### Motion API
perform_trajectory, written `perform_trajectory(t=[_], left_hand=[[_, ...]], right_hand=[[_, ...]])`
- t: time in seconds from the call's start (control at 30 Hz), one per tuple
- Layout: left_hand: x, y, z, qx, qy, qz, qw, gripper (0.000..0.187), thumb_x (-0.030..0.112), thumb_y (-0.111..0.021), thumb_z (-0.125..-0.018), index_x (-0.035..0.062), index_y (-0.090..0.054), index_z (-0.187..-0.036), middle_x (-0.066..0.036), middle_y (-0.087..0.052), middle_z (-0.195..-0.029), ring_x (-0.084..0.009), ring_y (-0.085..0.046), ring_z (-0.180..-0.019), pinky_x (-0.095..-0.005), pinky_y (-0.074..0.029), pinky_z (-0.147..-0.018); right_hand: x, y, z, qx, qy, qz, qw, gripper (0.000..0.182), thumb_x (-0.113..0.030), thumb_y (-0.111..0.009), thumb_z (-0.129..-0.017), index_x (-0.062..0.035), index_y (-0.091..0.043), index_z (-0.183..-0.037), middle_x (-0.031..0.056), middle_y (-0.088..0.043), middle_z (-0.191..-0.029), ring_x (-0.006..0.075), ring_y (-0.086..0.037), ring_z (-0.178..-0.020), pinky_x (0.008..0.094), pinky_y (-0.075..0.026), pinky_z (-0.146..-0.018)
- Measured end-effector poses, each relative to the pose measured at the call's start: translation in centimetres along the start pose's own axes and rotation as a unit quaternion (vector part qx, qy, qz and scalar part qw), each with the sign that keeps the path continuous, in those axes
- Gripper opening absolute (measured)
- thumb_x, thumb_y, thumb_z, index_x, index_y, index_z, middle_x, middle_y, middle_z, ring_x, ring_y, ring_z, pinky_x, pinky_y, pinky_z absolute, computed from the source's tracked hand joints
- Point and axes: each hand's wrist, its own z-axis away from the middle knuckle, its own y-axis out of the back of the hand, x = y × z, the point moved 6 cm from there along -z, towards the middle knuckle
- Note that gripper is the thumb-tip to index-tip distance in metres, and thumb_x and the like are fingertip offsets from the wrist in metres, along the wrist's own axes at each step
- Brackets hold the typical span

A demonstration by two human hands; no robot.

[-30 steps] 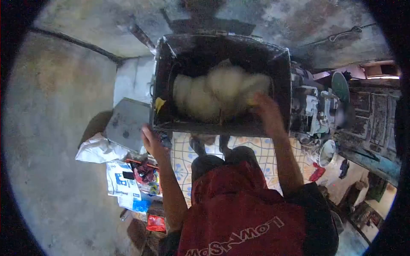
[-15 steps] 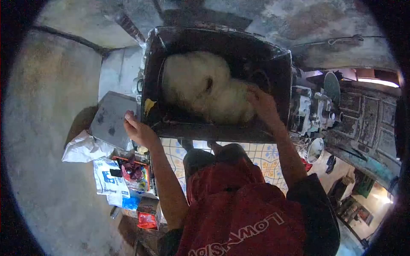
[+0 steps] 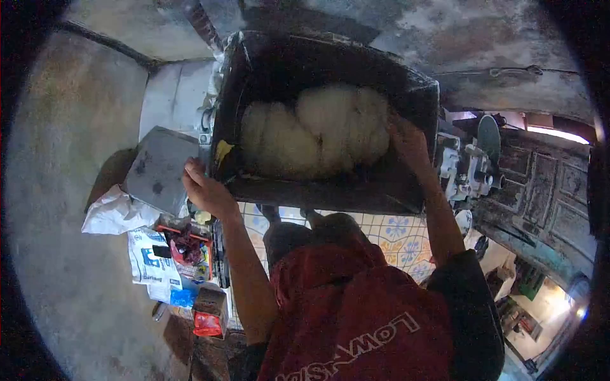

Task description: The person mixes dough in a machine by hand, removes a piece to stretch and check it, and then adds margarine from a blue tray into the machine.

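Note:
A large pale mass of dough, blurred by motion, lies in two rounded lumps inside a dark metal mixing trough. My right hand reaches into the trough's right end, its fingers stretched out against the dough's right side and partly smeared. At the trough's front left corner is my left hand, fingers bent together at the rim. A yellowish scrap sticks to the inner left wall, just above that hand.
A grey board leans left of the trough, beside a white sack. Below them stand a printed bag and a box with a red packet. Machine parts adjoin the trough's right side, before a worn wooden door.
The dough has turned over, its upper lump now farther right. My right hand has moved slightly right along with the dough's edge. My left hand stays at the corner, its fingers more bent.

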Motion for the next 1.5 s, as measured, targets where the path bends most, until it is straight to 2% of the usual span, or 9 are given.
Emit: perform_trajectory(t=[0.07,0.27,0.33,0.43,0.53,0.8,0.97,1.07,1.5], left_hand=[[-0.4,0.2,-0.3,-0.015,-0.008,-0.03,0.999,0.037,0.029,-0.044,-0.098,-0.0046,-0.059,-0.101,-0.009,-0.06,-0.092,-0.0182,-0.054,-0.084,-0.032,-0.042,-0.08],[-0.2,0.3,0.0,-0.043,-0.015,0.024,0.999,0.039,0.032,-0.047,-0.096,-0.0048,-0.057,-0.104,-0.011,-0.06,-0.097,-0.0181,-0.054,-0.088,-0.0328,-0.044,-0.082],[-0.3,0.4,-0.2,-0.046,-0.004,0.011,0.999,0.039,0.032,-0.048,-0.096,-0.0048,-0.058,-0.104,-0.012,-0.061,-0.098,-0.0186,-0.055,-0.088,-0.0334,-0.046,-0.082],[-0.2,0.3,-0.2,-0.027,0.016,-0.044,0.999,0.038,0.032,-0.05,-0.095,-0.0047,-0.06,-0.098,-0.01,-0.062,-0.091,-0.0166,-0.055,-0.082,-0.0322,-0.045,-0.077],[1.0,-0.1,0.1,-0.013,0.0,-0.095,0.995,0.036,0.03,-0.052,-0.095,-0.0047,-0.061,-0.092,-0.007,-0.062,-0.085,-0.0141,-0.054,-0.077,-0.0304,-0.045,-0.073],[1.1,0.0,0.0,0.002,-0.015,-0.118,0.993,0.038,0.031,-0.052,-0.093,-0.0048,-0.063,-0.091,-0.01,-0.064,-0.081,-0.0166,-0.055,-0.072,-0.0317,-0.045,-0.069],[0.4,0.3,-0.1,-0.026,0.0,-0.123,0.992,0.039,0.031,-0.052,-0.094,-0.0062,-0.062,-0.094,-0.011,-0.064,-0.088,-0.0166,-0.056,-0.079,-0.032,-0.045,-0.076],[0.4,0.3,-0.4,-0.013,-0.026,-0.131,0.991,0.039,0.033,-0.052,-0.093,-0.0043,-0.063,-0.089,-0.01,-0.063,-0.079,-0.0165,-0.054,-0.072,-0.032,-0.044,-0.069],[1.7,0.1,-0.3,-0.028,-0.032,-0.173,0.984,0.042,0.034,-0.049,-0.095,-0.0038,-0.063,-0.082,-0.008,-0.061,-0.071,-0.014,-0.052,-0.064,-0.0299,-0.044,-0.063]], right_hand=[[-1.3,1.4,-0.7,-0.076,-0.161,-0.153,0.972,0.033,-0.015,-0.056,-0.084,-0.0102,-0.058,-0.116,0.0111,-0.058,-0.117,0.0288,-0.056,-0.107,0.037,-0.049,-0.086],[-10.5,1.4,0.1,-0.025,0.138,-0.022,0.99,0.039,-0.032,-0.05,-0.091,-0.0094,-0.052,-0.122,0.0142,-0.054,-0.122,0.0318,-0.055,-0.108,0.0455,-0.045,-0.092],[-14.2,-1.1,-1.3,-0.349,0.057,-0.127,0.927,0.041,-0.033,-0.05,-0.09,-0.0087,-0.052,-0.123,0.0129,-0.05,-0.127,0.0305,-0.046,-0.119,0.0474,-0.036,-0.101],[-18.7,-4.1,0.9,-0.09,0.336,-0.089,0.933,0.038,-0.028,-0.05,-0.089,-0.0061,-0.052,-0.12,0.0153,-0.047,-0.129,0.0306,-0.042,-0.122,0.0474,-0.033,-0.104],[-17.6,-5.0,1.9,0.015,0.334,0.029,0.942,0.036,-0.025,-0.05,-0.089,-0.0022,-0.052,-0.116,0.0191,-0.045,-0.128,0.0294,-0.04,-0.123,0.0455,-0.033,-0.104],[-6.7,5.3,-0.8,-0.182,0.049,-0.054,0.981,0.037,-0.034,-0.051,-0.091,-0.0013,-0.06,-0.106,0.021,-0.062,-0.105,0.0343,-0.062,-0.092,0.0436,-0.049,-0.083],[-1.3,12.4,1.8,-0.036,-0.179,-0.261,0.948,0.04,-0.032,-0.055,-0.091,-0.0052,-0.055,-0.121,0.0178,-0.06,-0.115,0.03,-0.061,-0.101,0.0413,-0.047,-0.087],[-0.4,10.5,3.3,0.065,-0.189,-0.268,0.943,0.041,-0.03,-0.059,-0.089,-0.0055,-0.055,-0.122,0.0168,-0.058,-0.118,0.0285,-0.059,-0.106,0.0406,-0.045,-0.088],[-5.7,4.2,0.4,-0.006,-0.144,-0.328,0.934,0.037,-0.027,-0.059,-0.088,-0.0071,-0.057,-0.119,0.0153,-0.062,-0.114,0.0283,-0.061,-0.103,0.0394,-0.05,-0.085]])
